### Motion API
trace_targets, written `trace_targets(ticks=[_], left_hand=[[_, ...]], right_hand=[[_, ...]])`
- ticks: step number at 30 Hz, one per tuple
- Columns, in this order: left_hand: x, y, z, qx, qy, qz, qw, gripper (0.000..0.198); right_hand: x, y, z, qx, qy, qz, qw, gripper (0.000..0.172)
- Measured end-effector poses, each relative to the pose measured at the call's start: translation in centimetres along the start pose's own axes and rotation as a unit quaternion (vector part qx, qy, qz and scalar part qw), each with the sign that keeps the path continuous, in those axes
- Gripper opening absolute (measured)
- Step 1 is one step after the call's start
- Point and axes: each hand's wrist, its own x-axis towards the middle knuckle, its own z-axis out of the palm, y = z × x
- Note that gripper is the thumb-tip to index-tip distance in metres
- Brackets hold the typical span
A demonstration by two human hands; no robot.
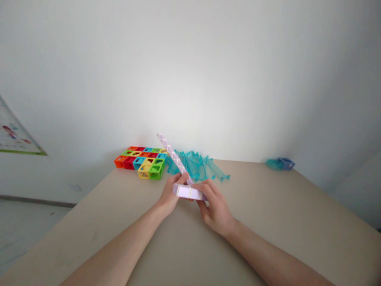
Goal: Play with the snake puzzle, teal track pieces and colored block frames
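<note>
Between my two hands is a lavender block (187,192) with pale lines across it, held above the table. A long lavender strip (173,155) with a white criss-cross pattern slants up and to the left from behind it. Whether strip and block are one piece I cannot tell, since my fingers cover where they meet. My left hand (170,195) is closed behind the block's left part, its thumb at the foot of the strip. At the block's right end, my right hand (216,209) grips with its fingers on top and its thumb below.
Rows of colourful open-sided cubes (141,159) sit at the back left of the beige table (285,234). Beside them lies a heap of translucent teal pieces (198,165). A blue cube (286,163) and a teal piece (274,164) are at the back right. A white wall (190,79) stands behind.
</note>
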Motion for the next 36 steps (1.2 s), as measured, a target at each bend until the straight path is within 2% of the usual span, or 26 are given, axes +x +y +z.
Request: trace_targets(ticks=[3,5,7,10,13,16,19,22,26,28,31,34,36], left_hand=[[0.1,0.2,0.1,-0.018,0.006,0.056,0.998,0.036],[0.0,0.3,0.2,-0.018,0.001,0.086,0.996,0.037],[-0.1,0.3,0.2,0.005,0.003,0.118,0.993,0.038],[-0.4,0.4,0.0,0.086,0.024,0.184,0.979,0.033],[-0.8,0.8,0.0,0.158,0.021,0.246,0.956,0.021],[-1.1,1.2,-0.1,0.173,-0.007,0.255,0.951,0.016],[-1.0,1.1,-0.2,0.178,-0.006,0.228,0.957,0.017],[-0.9,1.0,-0.5,0.178,0.01,0.227,0.958,0.021],[-0.4,0.9,-0.7,0.154,0.064,0.22,0.961,0.029],[-0.2,0.8,-0.7,0.1,0.082,0.178,0.976,0.037],[0.1,0.5,-0.4,0.002,0.076,0.087,0.993,0.04],[0.1,0.5,-0.2,-0.039,0.079,0.06,0.994,0.04],[0.0,0.6,0.0,-0.053,0.061,0.061,0.995,0.037]], right_hand=[[-0.2,0.8,0.5,0.067,0.083,0.066,0.992,0.029],[-0.4,1.4,0.9,0.174,0.126,0.155,0.964,0.034],[-0.5,1.7,1.1,0.293,0.121,0.21,0.925,0.042],[-0.4,1.6,1.1,0.414,0.082,0.23,0.877,0.048],[-0.2,1.3,1.0,0.46,0.08,0.278,0.839,0.045],[-0.1,1.3,1.3,0.446,0.102,0.335,0.824,0.035],[0.0,1.5,1.5,0.421,0.09,0.364,0.826,0.031],[0.0,1.2,1.2,0.4,0.066,0.355,0.842,0.032],[0.0,0.3,0.5,0.312,0.035,0.287,0.905,0.026],[-0.1,-0.1,0.2,0.253,0.018,0.243,0.936,0.021],[-0.3,-0.5,0.1,0.179,0.017,0.184,0.966,0.015],[-0.4,-0.5,0.4,0.15,0.029,0.159,0.975,0.016],[-0.4,-0.3,0.6,0.174,0.047,0.194,0.964,0.021]])
